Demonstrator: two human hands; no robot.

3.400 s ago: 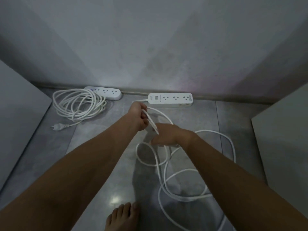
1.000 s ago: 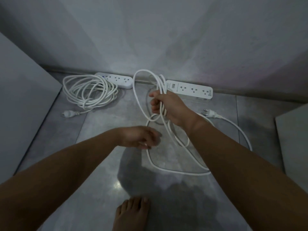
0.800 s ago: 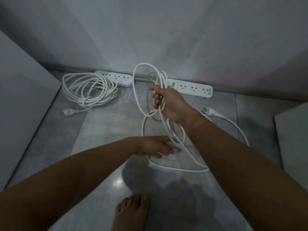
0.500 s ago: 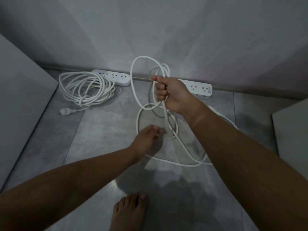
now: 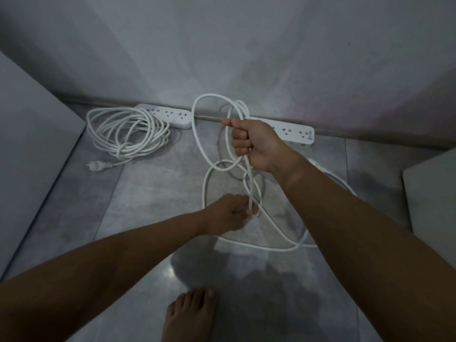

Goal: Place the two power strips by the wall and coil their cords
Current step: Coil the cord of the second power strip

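Right hand (image 5: 256,144) raised at centre, fist closed round several loops of the white cord (image 5: 197,134); loops stand above the fist toward 12 o'clock, the rest trails to the floor (image 5: 148,193) at 5 o'clock. Left hand (image 5: 227,214) lower, at 6 o'clock of the right, fingers pinching a hanging strand. Right power strip (image 5: 293,132) against the wall (image 5: 222,45), partly behind the right hand. Left power strip (image 5: 170,114) at 10 o'clock, also by the wall, its coiled cord (image 5: 125,132) just beside, plug (image 5: 95,166) on the floor. A bare foot (image 5: 187,314) at 6 o'clock
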